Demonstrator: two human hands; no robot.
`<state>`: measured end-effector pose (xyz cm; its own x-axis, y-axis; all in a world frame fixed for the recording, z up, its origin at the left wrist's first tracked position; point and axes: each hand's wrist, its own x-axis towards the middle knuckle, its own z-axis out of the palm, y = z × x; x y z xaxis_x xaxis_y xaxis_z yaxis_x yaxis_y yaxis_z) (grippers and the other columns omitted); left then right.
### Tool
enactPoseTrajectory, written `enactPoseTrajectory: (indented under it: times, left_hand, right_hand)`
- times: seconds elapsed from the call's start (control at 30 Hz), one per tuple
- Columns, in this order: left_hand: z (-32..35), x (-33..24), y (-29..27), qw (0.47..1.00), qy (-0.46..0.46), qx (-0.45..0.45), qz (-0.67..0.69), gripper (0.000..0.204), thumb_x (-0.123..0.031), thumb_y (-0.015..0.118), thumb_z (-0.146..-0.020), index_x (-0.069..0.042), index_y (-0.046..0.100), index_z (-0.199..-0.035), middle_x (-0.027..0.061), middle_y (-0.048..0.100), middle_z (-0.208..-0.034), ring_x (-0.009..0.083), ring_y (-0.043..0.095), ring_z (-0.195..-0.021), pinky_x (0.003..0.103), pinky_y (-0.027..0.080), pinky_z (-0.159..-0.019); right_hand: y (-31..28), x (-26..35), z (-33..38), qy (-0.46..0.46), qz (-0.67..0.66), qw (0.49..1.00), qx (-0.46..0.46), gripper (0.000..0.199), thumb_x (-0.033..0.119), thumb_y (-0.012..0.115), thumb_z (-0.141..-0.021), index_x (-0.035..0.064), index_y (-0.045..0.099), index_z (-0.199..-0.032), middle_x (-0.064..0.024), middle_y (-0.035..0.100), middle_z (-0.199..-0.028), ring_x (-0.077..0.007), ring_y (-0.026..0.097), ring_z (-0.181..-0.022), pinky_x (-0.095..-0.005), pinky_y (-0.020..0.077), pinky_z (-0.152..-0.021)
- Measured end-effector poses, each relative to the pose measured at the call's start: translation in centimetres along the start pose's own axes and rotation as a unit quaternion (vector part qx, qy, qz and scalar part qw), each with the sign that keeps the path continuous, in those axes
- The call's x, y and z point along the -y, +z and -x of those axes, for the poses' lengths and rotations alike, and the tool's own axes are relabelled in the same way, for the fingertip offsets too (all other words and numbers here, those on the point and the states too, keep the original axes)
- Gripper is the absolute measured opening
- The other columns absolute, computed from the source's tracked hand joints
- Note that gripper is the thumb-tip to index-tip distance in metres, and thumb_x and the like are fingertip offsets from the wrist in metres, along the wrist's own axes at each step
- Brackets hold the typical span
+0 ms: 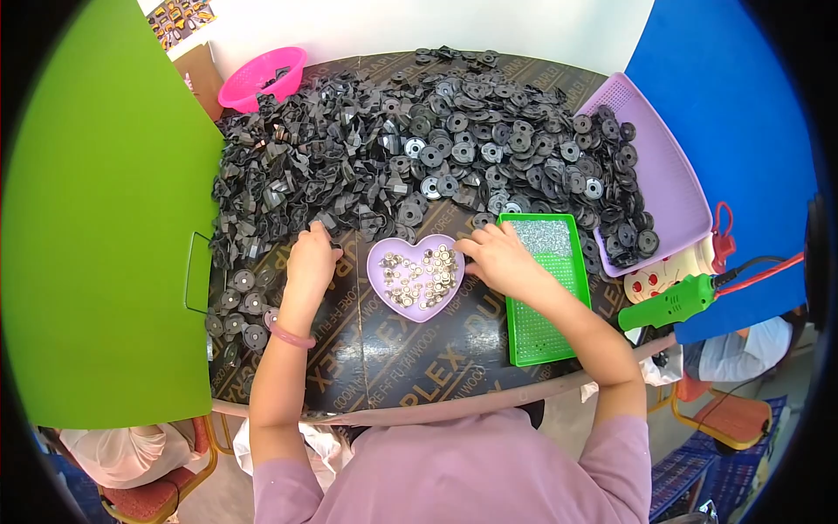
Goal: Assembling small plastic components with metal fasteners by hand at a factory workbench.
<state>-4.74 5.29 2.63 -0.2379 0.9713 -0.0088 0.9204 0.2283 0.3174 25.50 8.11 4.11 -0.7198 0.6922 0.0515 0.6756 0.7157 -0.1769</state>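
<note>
Left grip (312, 256) curls into the black parts (288, 188), closure hidden; right grip (497, 258) pinches at the heart dish (377, 262) rim, mid-desk. Rivets (419, 278) inside look tiny, hard, slippery; best pinched singly by fingertips.

bright, even light from above, daylight-like, no hard shadows. only soft, short shadows under the hands and along the rim of the heart-shaped dish (415, 278). mild glare on the white wall (454, 26) at top, close to blown out. small specular glints on the metal centres of the black discs (515, 144) and on the glittery patch of the green tray (543, 237). colours saturated. focus sharp in the middle, softening toward the rim. strong fisheye: table edge (436, 410) bows, side panels curve. black vignette fills the corners. no motion blur visible.
</note>
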Motion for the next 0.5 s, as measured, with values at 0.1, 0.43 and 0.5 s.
enactPoseTrajectory:
  times: [0.1,0.43,0.5]
  left_hand:
    - [1.0,-0.7,-0.5,1.000,0.008,-0.024,0.008,0.032,-0.009,0.072,-0.071,0.001,0.050,-0.092,0.0213,0.058,-0.095,0.0367,0.058,-0.088,0.043,0.048,-0.076]
    - [5.1,-5.1,-2.5,0.783,0.025,0.044,0.619,0.020,-0.008,0.060,-0.086,-0.007,0.051,-0.104,0.0070,0.062,-0.089,0.0124,0.057,-0.065,0.022,0.050,-0.057]
    - [5.1,-5.4,-1.6,0.709,0.003,0.050,0.704,0.021,-0.008,0.058,-0.088,-0.008,0.049,-0.107,0.0094,0.063,-0.091,0.0145,0.059,-0.067,0.022,0.050,-0.057]
  right_hand:
    - [0.4,-1.2,-0.7,0.013,0.059,0.995,-0.085,0.014,0.004,0.049,-0.077,0.0058,0.053,-0.090,-0.0106,0.058,-0.085,-0.0258,0.054,-0.085,-0.0393,0.0367,-0.077]
    - [0.2,2.3,-2.0,-0.110,-0.082,0.987,-0.085,0.017,0.007,0.064,-0.072,0.0030,0.061,-0.089,-0.0109,0.059,-0.083,-0.0287,0.058,-0.085,-0.0391,0.0444,-0.079]
    - [1.5,3.4,-2.9,-0.127,-0.077,0.987,-0.056,0.017,0.008,0.063,-0.073,0.0029,0.061,-0.088,-0.0111,0.060,-0.083,-0.0286,0.058,-0.086,-0.0390,0.0444,-0.080]
